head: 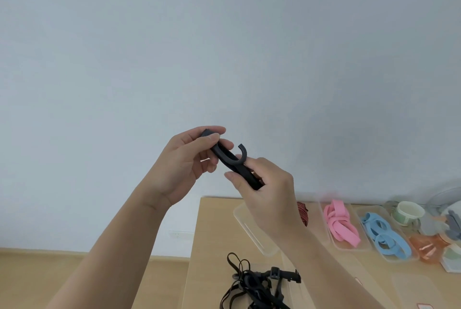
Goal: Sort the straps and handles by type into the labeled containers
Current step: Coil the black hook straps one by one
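You are holding the black strap [250, 177] up in the air, in front of the wall, well above the table [214, 234]. Your left hand [184, 166] is pinching its top end and your right hand [269, 189] is pinching its low end, so both grips are clamped on it. The strap is slanting from up on the left to down on the right, with its hook sticking up between your hands. The trays [245, 225] are sitting below and to the right, so your right hand is nearer to them.
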The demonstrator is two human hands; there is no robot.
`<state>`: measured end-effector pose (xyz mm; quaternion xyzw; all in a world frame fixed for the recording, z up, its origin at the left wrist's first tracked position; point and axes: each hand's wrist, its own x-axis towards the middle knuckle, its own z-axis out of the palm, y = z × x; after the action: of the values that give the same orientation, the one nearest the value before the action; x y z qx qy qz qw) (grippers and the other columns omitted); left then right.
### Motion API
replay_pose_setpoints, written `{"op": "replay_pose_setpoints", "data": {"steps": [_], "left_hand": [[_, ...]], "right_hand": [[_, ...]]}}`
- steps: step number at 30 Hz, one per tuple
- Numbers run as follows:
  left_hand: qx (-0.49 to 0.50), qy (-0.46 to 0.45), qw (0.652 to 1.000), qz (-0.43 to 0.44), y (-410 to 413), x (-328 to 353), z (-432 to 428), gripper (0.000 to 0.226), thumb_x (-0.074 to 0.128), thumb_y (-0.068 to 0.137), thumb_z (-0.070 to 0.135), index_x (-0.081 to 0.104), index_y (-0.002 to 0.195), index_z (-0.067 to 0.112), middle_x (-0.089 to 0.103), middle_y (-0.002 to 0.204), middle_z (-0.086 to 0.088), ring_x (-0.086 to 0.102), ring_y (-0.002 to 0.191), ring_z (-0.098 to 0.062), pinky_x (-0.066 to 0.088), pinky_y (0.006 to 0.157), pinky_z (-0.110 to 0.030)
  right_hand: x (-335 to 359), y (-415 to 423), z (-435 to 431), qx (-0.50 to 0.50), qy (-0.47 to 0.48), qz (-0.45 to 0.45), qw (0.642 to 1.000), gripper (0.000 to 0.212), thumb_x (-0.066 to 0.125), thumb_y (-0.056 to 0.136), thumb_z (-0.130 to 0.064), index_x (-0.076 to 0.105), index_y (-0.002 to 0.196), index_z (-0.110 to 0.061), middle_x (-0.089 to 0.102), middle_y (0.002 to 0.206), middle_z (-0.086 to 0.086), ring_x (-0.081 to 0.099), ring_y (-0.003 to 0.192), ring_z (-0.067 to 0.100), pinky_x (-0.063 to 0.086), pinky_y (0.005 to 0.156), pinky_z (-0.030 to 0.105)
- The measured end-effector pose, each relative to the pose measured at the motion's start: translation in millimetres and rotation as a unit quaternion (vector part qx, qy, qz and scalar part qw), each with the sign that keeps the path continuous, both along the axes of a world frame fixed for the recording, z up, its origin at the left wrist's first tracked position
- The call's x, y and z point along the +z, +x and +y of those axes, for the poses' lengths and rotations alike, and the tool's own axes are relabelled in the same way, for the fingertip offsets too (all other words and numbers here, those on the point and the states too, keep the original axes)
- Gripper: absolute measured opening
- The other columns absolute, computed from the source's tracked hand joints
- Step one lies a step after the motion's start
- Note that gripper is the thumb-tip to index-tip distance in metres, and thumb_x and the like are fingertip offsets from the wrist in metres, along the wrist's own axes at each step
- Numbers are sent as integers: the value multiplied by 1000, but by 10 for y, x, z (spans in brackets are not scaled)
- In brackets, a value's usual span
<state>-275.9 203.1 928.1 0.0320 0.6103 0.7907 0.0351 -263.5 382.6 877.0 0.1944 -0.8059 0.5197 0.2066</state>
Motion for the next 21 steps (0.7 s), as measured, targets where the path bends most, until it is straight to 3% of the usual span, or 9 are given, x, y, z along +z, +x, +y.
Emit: {"op": "replay_pose_setpoints", "data": {"steps": [3, 7, 10, 14, 16, 17, 18, 20, 21], "left_hand": [[-8, -7, 1000, 7, 14, 8, -47, 26, 52, 101, 12, 66, 122, 6, 75, 106, -18, 47, 90, -32, 44, 62, -28], [-19, -27, 999, 25, 48, 31, -113, 31, 46, 104, 9, 62, 130, 8, 73, 117, -19, 54, 91, -31, 41, 63, -30], [-29, -39, 998, 31, 66, 51, -156, 33, 41, 105, 6, 59, 133, 8, 73, 120, -18, 62, 84, -25, 41, 64, -31], [-58, -68, 995, 37, 74, 44, -191, 36, 41, 105, 3, 57, 136, 10, 74, 118, -16, 61, 74, -31, 41, 77, -44], [-79, -85, 992, 43, 76, 32, -205, 37, 47, 102, 8, 56, 138, 12, 77, 106, -11, 61, 98, -54, 41, 84, -50], [-87, -88, 991, 42, 81, 38, -205, 40, 48, 100, 11, 55, 139, 13, 78, 102, -9, 57, 107, -58, 42, 86, -50], [-92, -87, 991, 39, 81, 41, -206, 40, 51, 100, 12, 54, 140, 14, 77, 106, -8, 60, 103, -55, 45, 86, -48], [-82, -78, 993, 29, 75, 56, -205, 39, 55, 100, 9, 56, 139, 16, 73, 118, -5, 62, 78, -33, 49, 80, -39], [-68, -77, 995, 18, 72, 65, -199, 39, 57, 98, 10, 59, 136, 18, 71, 114, -4, 58, 71, -26, 47, 74, -35]], "right_hand": [[-27, -34, -34, -11, 30, 40, 999, 10, 71, 91, -25, 72, 93, -16, 46, 61, -4, 45, 59, 15, 41, 54, 31], [-44, -58, -106, -25, 46, 96, 994, 37, 61, 97, -27, 67, 130, -11, 52, 68, -7, 45, 61, 11, 39, 57, 21], [-53, -53, -144, -13, 58, 126, 990, 48, 58, 96, -24, 58, 140, -7, 53, 74, -9, 46, 62, 9, 44, 57, 22], [-52, -101, -172, -60, 93, 159, 981, 44, 64, 90, -22, 66, 131, -8, 41, 73, -11, 38, 60, 7, 38, 53, 19], [-38, -115, -174, -60, 97, 141, 983, 38, 70, 88, -18, 70, 125, -12, 44, 71, -11, 40, 60, 9, 38, 55, 18], [-27, -108, -170, -47, 87, 118, 988, 33, 73, 88, -16, 72, 122, -14, 50, 70, -10, 45, 61, 10, 40, 57, 20], [-12, -98, -164, -27, 62, 86, 994, 29, 75, 88, -15, 73, 117, -17, 56, 71, -9, 50, 63, 12, 43, 59, 22], [27, -68, -149, 2, -5, 12, 1000, 21, 77, 88, -14, 73, 107, -21, 64, 73, -9, 56, 64, 14, 46, 60, 24], [45, -59, -140, 11, -37, -27, 999, 18, 78, 88, -15, 73, 103, -22, 65, 72, -10, 57, 62, 13, 45, 58, 22]]}}
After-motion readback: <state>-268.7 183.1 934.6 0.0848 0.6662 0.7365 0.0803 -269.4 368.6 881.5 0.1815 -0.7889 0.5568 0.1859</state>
